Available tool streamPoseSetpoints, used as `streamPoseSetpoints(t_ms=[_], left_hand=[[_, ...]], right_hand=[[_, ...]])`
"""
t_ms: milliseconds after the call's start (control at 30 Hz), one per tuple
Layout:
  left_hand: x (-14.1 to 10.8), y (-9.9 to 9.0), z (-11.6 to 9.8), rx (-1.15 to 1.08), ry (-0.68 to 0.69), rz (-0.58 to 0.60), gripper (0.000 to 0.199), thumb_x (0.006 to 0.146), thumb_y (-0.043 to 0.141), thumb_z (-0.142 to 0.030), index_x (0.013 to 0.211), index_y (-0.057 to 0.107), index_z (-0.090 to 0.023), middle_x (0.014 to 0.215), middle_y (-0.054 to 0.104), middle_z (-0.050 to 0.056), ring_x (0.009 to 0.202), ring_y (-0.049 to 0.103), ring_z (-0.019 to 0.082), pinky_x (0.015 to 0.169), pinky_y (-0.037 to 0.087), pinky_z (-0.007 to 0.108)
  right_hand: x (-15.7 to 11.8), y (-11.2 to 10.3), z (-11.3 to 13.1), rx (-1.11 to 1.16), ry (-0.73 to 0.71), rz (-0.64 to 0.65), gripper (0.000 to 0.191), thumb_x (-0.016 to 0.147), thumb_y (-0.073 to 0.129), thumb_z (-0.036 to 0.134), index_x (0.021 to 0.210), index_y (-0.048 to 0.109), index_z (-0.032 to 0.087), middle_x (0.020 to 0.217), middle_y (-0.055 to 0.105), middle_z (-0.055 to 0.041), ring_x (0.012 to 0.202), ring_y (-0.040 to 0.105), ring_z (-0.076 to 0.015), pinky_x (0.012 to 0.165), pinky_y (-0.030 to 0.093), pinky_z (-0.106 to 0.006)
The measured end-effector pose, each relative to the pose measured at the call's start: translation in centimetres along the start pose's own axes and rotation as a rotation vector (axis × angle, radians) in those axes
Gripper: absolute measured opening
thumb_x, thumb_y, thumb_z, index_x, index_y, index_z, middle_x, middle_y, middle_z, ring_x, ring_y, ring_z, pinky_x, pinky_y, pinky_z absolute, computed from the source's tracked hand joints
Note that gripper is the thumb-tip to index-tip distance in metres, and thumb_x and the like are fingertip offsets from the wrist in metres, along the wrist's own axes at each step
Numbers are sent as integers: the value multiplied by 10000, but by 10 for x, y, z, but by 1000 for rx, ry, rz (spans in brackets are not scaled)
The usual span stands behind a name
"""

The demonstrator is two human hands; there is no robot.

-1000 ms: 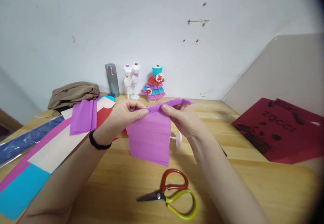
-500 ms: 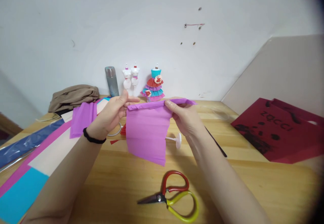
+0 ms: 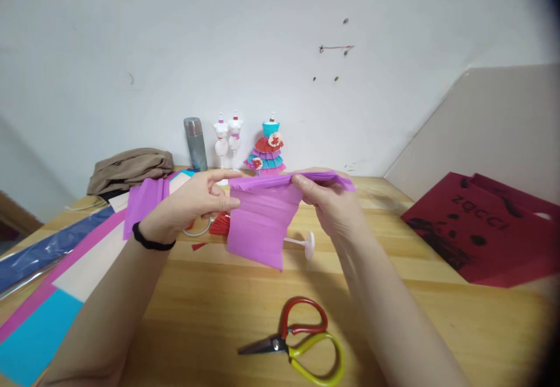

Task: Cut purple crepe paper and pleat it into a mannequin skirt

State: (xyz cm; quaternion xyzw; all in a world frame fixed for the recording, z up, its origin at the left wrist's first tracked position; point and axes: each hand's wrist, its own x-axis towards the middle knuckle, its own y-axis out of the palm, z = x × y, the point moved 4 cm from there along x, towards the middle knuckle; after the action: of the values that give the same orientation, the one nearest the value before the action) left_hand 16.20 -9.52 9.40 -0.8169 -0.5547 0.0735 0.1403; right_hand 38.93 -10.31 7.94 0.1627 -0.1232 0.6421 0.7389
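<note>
A sheet of purple crepe paper (image 3: 262, 218) hangs above the table, its upper edge folded into a narrow pleated strip. My right hand (image 3: 328, 197) pinches that folded edge, thumb in front and fingers behind. At the paper's left edge is my left hand (image 3: 199, 197), index finger stretched out and thumb apart from it, the thumb tip at the sheet. Behind the paper a white stand (image 3: 301, 242) lies on its side, mostly hidden, with pleated red paper (image 3: 220, 224) at its left. Scissors (image 3: 280, 345) with one red and one yellow handle lie in front, blades parted little if at all.
Along the wall stand a grey bottle (image 3: 195, 145), two white mini dress forms (image 3: 221, 136) and one in a ruffled paper dress (image 3: 268, 147). Coloured paper sheets (image 3: 41, 326) and a brown cloth (image 3: 131, 168) lie left. A red paper bag (image 3: 481, 235) lies right.
My left hand has turned, bringing its thumb down to the paper's left edge. The paper and my right hand have shifted slightly right, and the sheet's lower edge has risen.
</note>
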Motion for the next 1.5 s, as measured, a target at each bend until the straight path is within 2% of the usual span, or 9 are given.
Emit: streamPoseSetpoints(t_ms=[133,300,500,633,833,1033,1133,1233,1500], left_hand=[[4,7,9,-297,24,142,719,782,717,-355,1412,465,-119,427,409,-110,375,263,48,387,192,168],[12,15,19,-507,65,265,690,780,722,-442,1359,533,-118,426,411,-102,345,262,42,356,197,164],[14,20,18,-434,98,108,569,701,804,-383,1205,675,-151,512,603,-23,373,456,70,358,315,174],[15,22,16,-464,177,94,513,682,826,-393,1117,700,-151,687,705,27,407,495,59,385,369,180],[15,24,19,-401,159,43,441,728,808,-341,1116,689,-168,664,707,11,393,511,59,377,355,167],[14,28,18,-403,163,-66,320,692,830,-323,938,741,-138,626,699,14,377,499,57,380,381,178],[13,29,17,-404,181,-93,317,691,829,-316,948,754,-146,633,708,15,382,518,61,385,403,176],[13,30,17,-408,180,-103,334,697,820,-314,981,756,-151,646,716,18,383,524,64,384,418,179],[15,29,16,-436,199,-199,246,676,807,-338,790,723,-136,683,742,41,395,542,73,387,437,188]], right_hand=[[-3,3,5,-13,-43,13,151,668,780,345,716,729,212,709,691,-20,697,611,-173,588,451,-298],[-3,3,4,26,-47,42,148,688,788,346,747,737,220,750,705,-20,733,628,-177,622,474,-307],[-2,1,4,0,-40,10,159,673,791,367,724,731,230,714,682,-22,739,623,-200,608,469,-324],[-2,1,4,5,-44,7,160,670,801,372,716,729,237,706,678,-20,720,611,-195,604,461,-328],[-4,6,7,15,-47,5,125,664,797,348,689,724,249,672,663,-11,716,611,-195,614,466,-330],[-6,10,7,-11,-28,-16,161,638,809,380,673,712,257,685,671,-23,748,625,-218,615,467,-342],[-6,9,6,-13,-25,-27,181,635,815,401,686,716,259,700,682,-30,761,627,-228,601,462,-341],[-5,8,4,-3,-21,-21,169,640,815,393,691,720,263,693,673,-24,740,613,-213,600,453,-333],[-4,8,-3,-20,16,17,205,687,795,416,688,695,237,548,510,31,546,449,-128,496,340,-290]])
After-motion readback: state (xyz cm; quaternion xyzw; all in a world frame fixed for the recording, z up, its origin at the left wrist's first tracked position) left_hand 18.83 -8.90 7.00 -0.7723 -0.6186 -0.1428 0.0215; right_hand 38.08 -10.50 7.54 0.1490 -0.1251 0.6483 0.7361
